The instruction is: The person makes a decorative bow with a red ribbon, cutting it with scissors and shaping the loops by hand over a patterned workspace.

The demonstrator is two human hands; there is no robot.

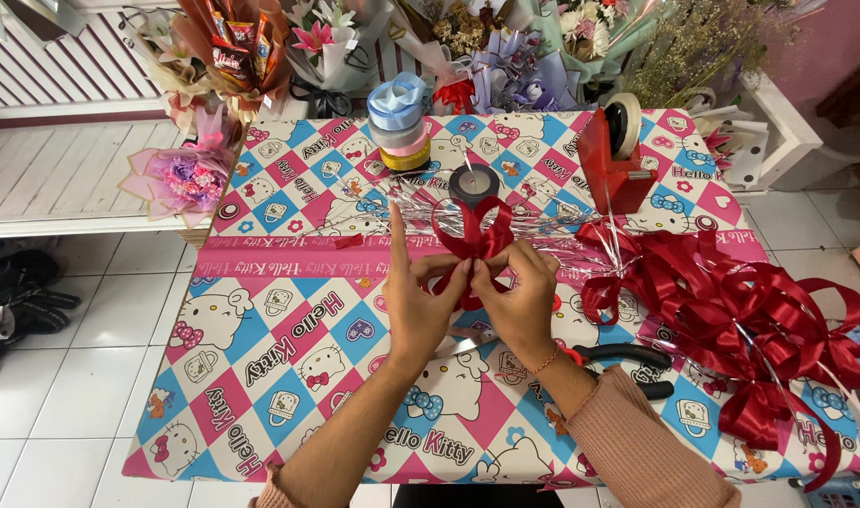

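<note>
Your left hand [418,303] and right hand [522,299] pinch the red bow [471,237] mid-table; bare cloth [260,357] left, ribbon pile [731,320] crowding right.

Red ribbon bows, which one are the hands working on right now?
The small red bow at the table's middle, pinched between the left hand and right hand. The other red bows lie untouched in a heap at the right.

We are placing everything relative to the tape dispenser [616,160]: the ribbon spool stack [398,122] is sitting to its left, finished bows [731,310] are lying before it, and bouquets [467,47] are standing behind it.
</note>
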